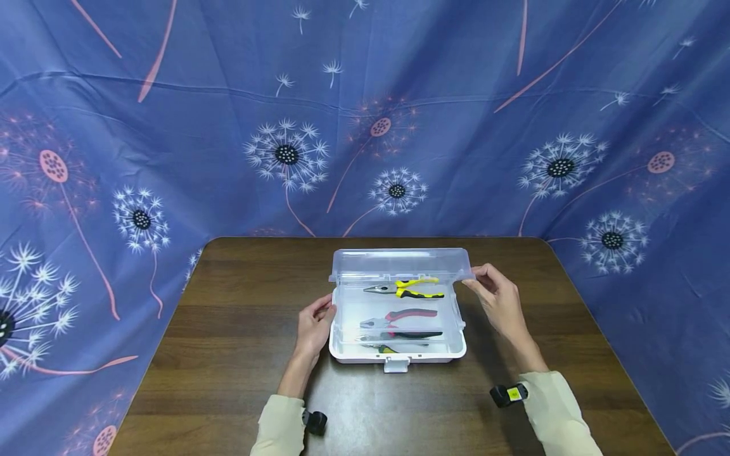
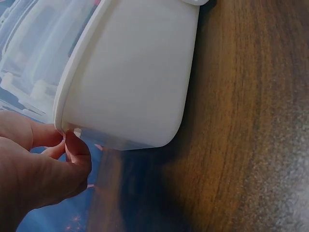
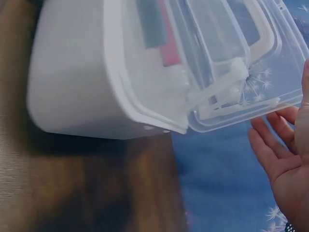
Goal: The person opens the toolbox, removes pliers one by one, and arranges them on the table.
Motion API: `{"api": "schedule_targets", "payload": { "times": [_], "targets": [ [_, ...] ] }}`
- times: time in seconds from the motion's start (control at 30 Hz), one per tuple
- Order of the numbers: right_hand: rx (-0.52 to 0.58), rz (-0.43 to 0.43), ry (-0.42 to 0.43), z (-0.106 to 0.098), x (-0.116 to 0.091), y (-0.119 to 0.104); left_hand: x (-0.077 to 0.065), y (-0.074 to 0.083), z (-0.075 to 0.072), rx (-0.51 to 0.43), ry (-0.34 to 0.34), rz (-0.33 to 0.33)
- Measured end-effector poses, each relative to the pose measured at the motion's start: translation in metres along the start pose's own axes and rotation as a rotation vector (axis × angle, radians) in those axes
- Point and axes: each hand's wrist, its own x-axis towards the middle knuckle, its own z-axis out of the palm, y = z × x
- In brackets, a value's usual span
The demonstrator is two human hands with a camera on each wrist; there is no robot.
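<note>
A white plastic storage box [image 1: 456, 351] with a clear lid [image 1: 402, 261] stands on the table, the lid raised and tilted back. Inside lie yellow-and-black long-nose pliers [image 1: 421, 294], red-and-black pliers [image 1: 412, 313], and a yellow-green-handled tool [image 1: 388, 349] near the front, partly blurred by clear plastic. My left hand [image 1: 315, 326] pinches the rim at the box's left side, thumb and fingertips meeting there in the left wrist view. At the lid's right corner, my right hand [image 1: 500, 301] holds the edge between thumb and fingers. White hinge arms [image 3: 219, 84] show in the right wrist view.
A brown wooden table [image 1: 239, 304] extends around the box. Blue dandelion-print cloth [image 1: 353, 114] hangs behind and at the sides. The box's front latch [image 1: 396, 365] hangs down. Each wrist wears a small black camera.
</note>
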Motion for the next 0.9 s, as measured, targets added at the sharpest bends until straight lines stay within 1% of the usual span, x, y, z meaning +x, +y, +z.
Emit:
{"api": "schedule_targets", "payload": {
  "times": [0.1,0.2,0.4,0.5,0.6,0.8,0.9],
  "targets": [
    [-0.054,0.033,-0.007,0.000,0.012,0.003,0.000,-0.001,0.000,0.008,0.010,0.001],
    [-0.055,0.066,-0.012,0.002,0.022,0.004,0.000,-0.002,-0.001,0.016,0.016,0.003],
    [0.065,0.093,-0.052,0.007,0.036,0.003,-0.001,-0.002,-0.002,0.014,0.012,0.011],
    [0.108,0.086,-0.057,0.010,0.041,0.004,-0.001,-0.002,-0.003,0.009,0.011,0.012],
    [0.109,0.070,-0.043,0.012,0.044,0.011,0.000,-0.002,-0.003,0.003,0.008,0.014],
    [-0.009,-0.009,-0.030,0.017,0.047,0.030,0.000,-0.002,-0.003,0.002,0.008,0.035],
    [-0.034,-0.039,-0.029,0.022,0.049,0.037,-0.002,0.000,-0.002,-0.001,0.003,0.040]
  ]
}}
